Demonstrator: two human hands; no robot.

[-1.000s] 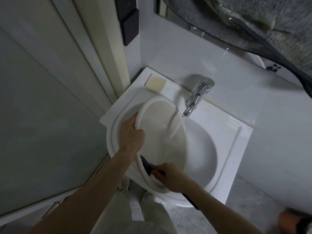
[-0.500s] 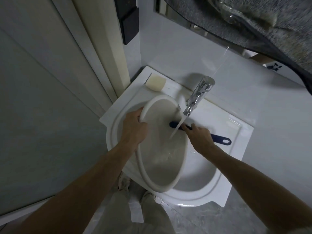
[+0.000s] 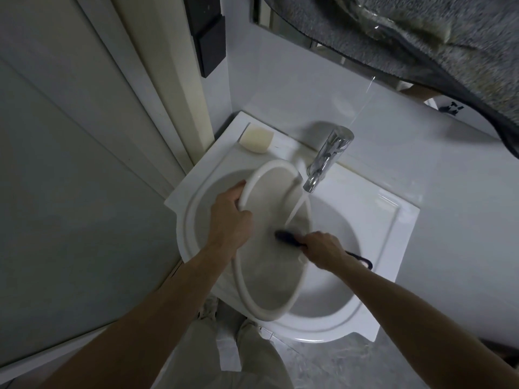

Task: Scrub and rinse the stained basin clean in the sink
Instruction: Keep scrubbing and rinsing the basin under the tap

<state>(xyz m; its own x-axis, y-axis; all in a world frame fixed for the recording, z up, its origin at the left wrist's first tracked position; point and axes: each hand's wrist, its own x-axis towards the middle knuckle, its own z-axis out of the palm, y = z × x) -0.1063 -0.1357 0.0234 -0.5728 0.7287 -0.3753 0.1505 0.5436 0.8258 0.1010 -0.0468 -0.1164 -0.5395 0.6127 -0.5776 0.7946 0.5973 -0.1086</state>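
A pale oval basin stands tilted on its edge inside the white sink. My left hand grips the basin's left rim. My right hand is closed around a dark blue brush, whose blurred head presses on the basin's inner face. The looped end of the brush handle sticks out behind my wrist. Water runs from the chrome tap down into the basin just above the brush head.
A bar of soap lies on the sink's back left corner. A door frame and wall close in on the left. A grey towel hangs overhead at the top right. My legs and the grey floor show below the sink.
My right hand carried the brush from the basin's lower edge up to the tap, then back down to the middle of the basin. My left hand kept its hold on the rim.
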